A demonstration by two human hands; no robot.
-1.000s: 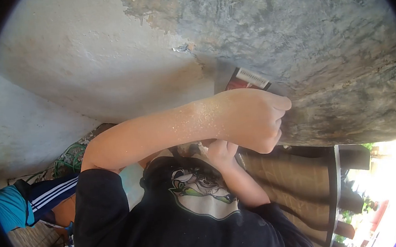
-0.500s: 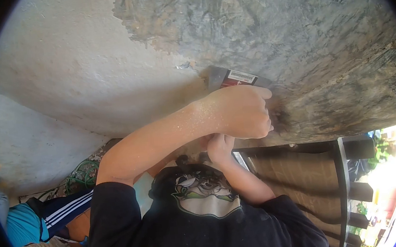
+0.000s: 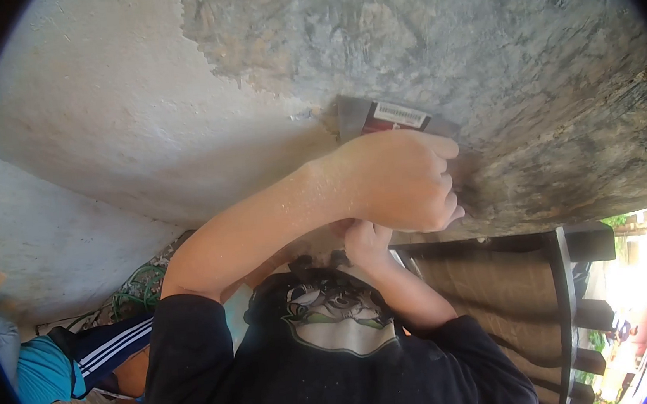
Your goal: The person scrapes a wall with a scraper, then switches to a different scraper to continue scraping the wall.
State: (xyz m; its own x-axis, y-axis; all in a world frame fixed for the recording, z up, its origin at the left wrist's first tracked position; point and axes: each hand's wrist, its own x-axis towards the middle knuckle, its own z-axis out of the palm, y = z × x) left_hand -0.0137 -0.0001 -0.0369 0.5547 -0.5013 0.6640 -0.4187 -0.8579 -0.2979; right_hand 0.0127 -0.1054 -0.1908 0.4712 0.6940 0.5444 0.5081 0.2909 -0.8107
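Near the middle of the view, my left hand [image 3: 407, 182] is closed around a broad metal scraper or putty knife [image 3: 401, 115], its handle hidden by the fist. The blade, with a red and white label, lies at the rough grey surface [image 3: 464, 40], by the edge of the smoother whitish coat [image 3: 118, 89]. Just below the left fist, my right hand [image 3: 366, 243] is closed, partly covered by the left wrist; what its fingers hold is hidden. Pale dust speckles the left forearm.
At lower left, another person's legs in dark striped trousers [image 3: 116, 350] and a turquoise garment [image 3: 44, 373] show beside green tangled cord or hose [image 3: 137, 291]. A dark slatted frame with brown sheeting [image 3: 495, 287] stands at lower right, with bright daylight beyond it.
My left hand and the scraper have shifted slightly to the right along the surface. My right hand has also moved a little to the right.
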